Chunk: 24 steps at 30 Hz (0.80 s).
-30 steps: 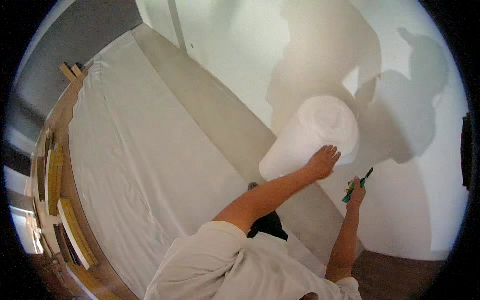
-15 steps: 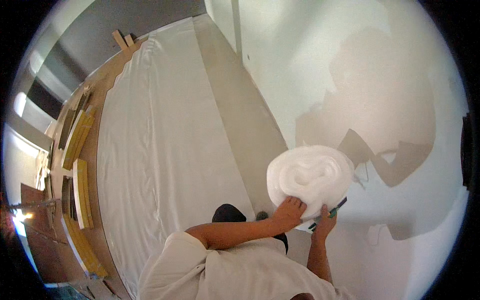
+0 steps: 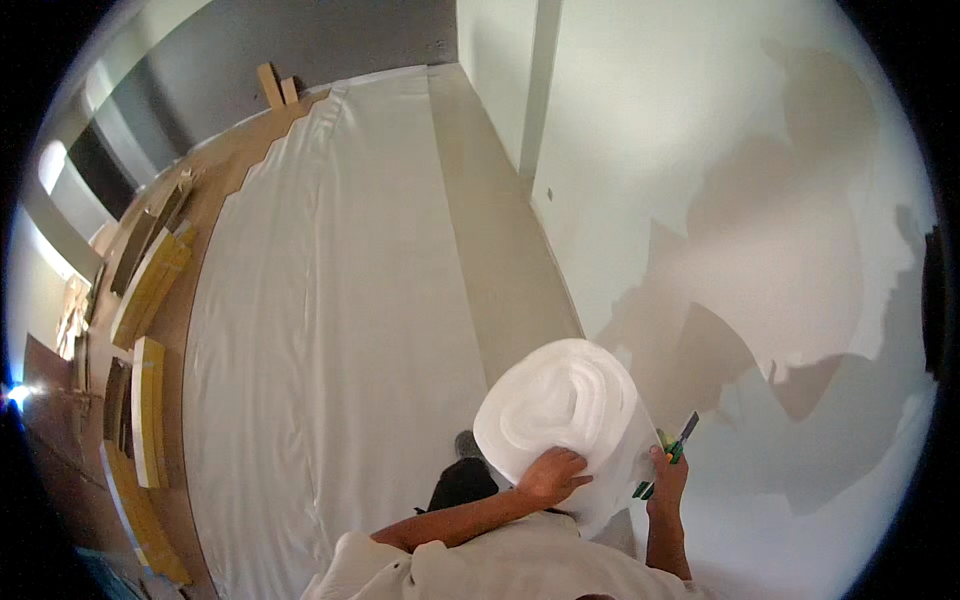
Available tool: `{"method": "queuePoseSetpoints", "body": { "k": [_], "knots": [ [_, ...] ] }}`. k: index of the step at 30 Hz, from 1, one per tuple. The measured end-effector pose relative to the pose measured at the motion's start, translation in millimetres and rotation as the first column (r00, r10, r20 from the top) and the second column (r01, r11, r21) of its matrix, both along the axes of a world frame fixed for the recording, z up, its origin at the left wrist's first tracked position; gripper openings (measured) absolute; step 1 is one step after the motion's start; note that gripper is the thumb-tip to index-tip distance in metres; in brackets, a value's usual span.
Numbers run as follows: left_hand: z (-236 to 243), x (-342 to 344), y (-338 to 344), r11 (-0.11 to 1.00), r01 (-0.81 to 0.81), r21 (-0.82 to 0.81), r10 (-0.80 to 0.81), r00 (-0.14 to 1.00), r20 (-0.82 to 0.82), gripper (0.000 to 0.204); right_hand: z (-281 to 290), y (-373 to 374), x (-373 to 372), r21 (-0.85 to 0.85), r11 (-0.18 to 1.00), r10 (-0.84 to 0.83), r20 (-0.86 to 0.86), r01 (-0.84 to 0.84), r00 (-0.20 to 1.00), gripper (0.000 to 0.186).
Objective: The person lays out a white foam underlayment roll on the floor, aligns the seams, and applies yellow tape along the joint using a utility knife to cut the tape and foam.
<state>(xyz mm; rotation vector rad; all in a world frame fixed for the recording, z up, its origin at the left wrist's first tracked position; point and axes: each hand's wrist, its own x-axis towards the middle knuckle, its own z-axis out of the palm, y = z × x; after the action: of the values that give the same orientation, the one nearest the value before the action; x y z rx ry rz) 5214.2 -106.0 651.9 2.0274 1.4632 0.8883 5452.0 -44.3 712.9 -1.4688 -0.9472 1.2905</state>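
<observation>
A thick roll of white foam sheet (image 3: 535, 410) is held up in front of my body, its coiled end facing up and to the left. My left hand (image 3: 552, 477) grips the roll's near edge, the fingers curled over the coiled end. Beside the roll, my right hand (image 3: 668, 478) is closed round a green utility knife (image 3: 674, 448), its dark blade end pointing up and away. Part of the knife's handle is hidden by my fingers.
White sheeting (image 3: 380, 250) covers much of the floor, with a bare beige strip (image 3: 500, 220) along the right wall (image 3: 640, 150). Stacks of yellow-edged boards (image 3: 150, 410) lie at the left. Two wood pieces (image 3: 270, 86) stand by the far wall. My black shoe (image 3: 465, 482) is beneath the roll.
The roll has tilted, its coiled end turning left, and sits lower and further left in view. My left hand has shifted with it. The right hand still holds the knife.
</observation>
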Motion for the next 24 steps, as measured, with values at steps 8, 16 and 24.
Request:
{"method": "queuePoseSetpoints", "body": {
  "k": [8,16,24],
  "knots": [
    [17,-34,-23,0.917,0.043,0.396,-0.08,0.994,0.078,0.022,13,-57,3,0.045,0.998,-0.032,0.009,0.031,0.999,0.042],
    [-69,-11,-34,0.907,-0.027,0.421,0.052,0.998,-0.047,0.024,-59,-51,15,0.096,0.995,0.043,-0.082,-0.035,0.996,0.037],
    [-103,32,-121,0.94,-0.205,0.273,0.23,0.971,-0.061,0.025,-113,-69,46,0.094,0.969,0.246,-0.225,-0.23,0.943,0.039]
  ]
}}
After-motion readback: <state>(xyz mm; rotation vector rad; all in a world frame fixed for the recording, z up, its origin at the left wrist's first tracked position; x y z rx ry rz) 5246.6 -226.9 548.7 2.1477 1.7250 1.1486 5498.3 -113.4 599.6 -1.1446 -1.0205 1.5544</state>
